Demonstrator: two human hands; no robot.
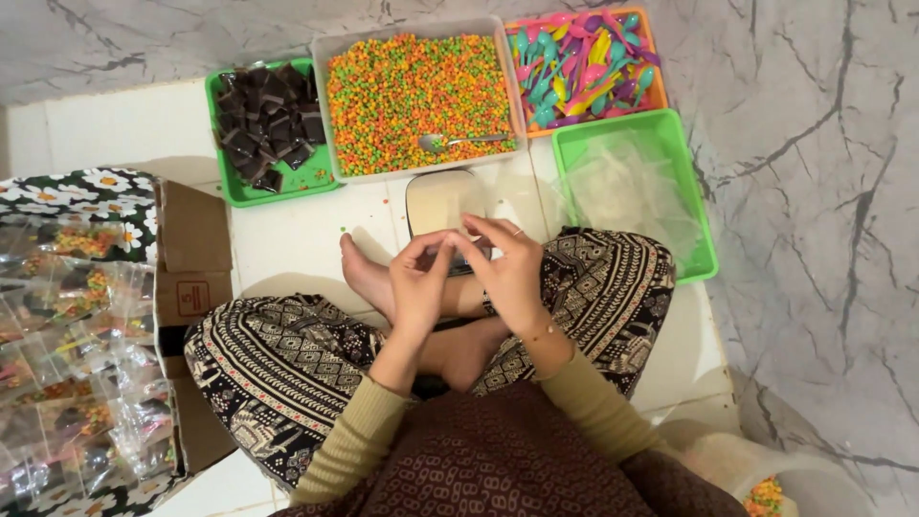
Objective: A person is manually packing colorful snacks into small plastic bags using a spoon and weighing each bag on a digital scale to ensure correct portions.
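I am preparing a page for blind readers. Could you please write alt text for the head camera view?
A person sits cross-legged on a white tiled floor, left hand and right hand together over a small scale, fingertips pinching something too small to tell. Ahead are a tray of colourful small candies with a metal spoon, dark chocolate pieces, plastic spoons and clear bags.

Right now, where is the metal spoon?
In the head view, the metal spoon lies in the middle tray of colourful beads, near its front edge, just beyond the small scale.
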